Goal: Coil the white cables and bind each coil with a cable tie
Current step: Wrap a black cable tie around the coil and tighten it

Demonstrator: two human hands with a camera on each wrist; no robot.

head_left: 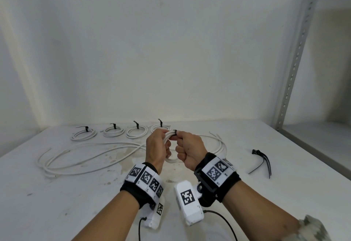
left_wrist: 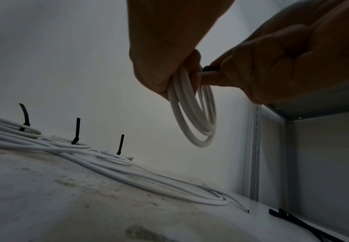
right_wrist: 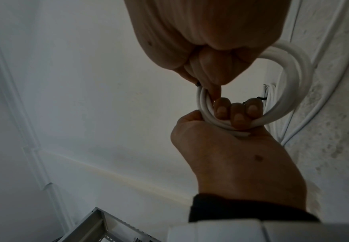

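White table (head_left: 228, 193) against a bare wall, left hand (head_left: 157, 150) gripping a white cable coil (left_wrist: 192, 117), right hand (head_left: 190, 151) pinching a black cable tie (left_wrist: 209, 68) at its top — four bound coils (head_left: 119, 131) behind.

A small coil of white cable (head_left: 169, 146) hangs upright in the air at the table's centre, with a black cable tie (head_left: 175, 131) at its twelve o'clock. Four tied coils (head_left: 115, 132) lie flat in a row at eleven o'clock, tie tails upright. Loose white cables (head_left: 83, 158) sprawl at nine o'clock; spare black ties (head_left: 261, 161) lie at three o'clock.
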